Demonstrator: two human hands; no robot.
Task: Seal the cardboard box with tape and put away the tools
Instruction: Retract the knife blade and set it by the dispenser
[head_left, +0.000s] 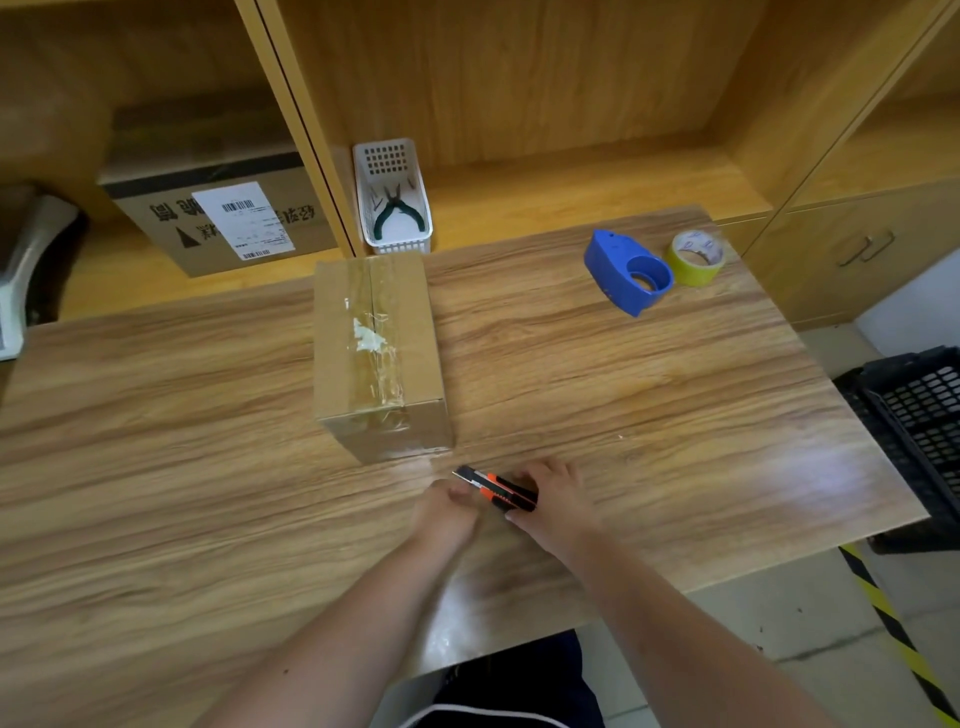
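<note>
A small cardboard box (379, 353) stands mid-table, its flaps closed under clear tape along the top seam. Just in front of it, both hands meet on an orange and black utility knife (496, 489). My right hand (553, 501) grips the knife's handle. My left hand (451, 512) touches its blade end with the fingertips. A blue tape dispenser (626, 273) and a yellow-green tape roll (696, 257) lie at the table's far right.
A white plastic basket (415, 176) holding pliers (396, 210) sits on the shelf behind the box. A larger labelled carton (218, 218) fills the left shelf. A black crate (924, 415) stands beside the table's right edge, and cabinet drawers (862, 249) are behind it.
</note>
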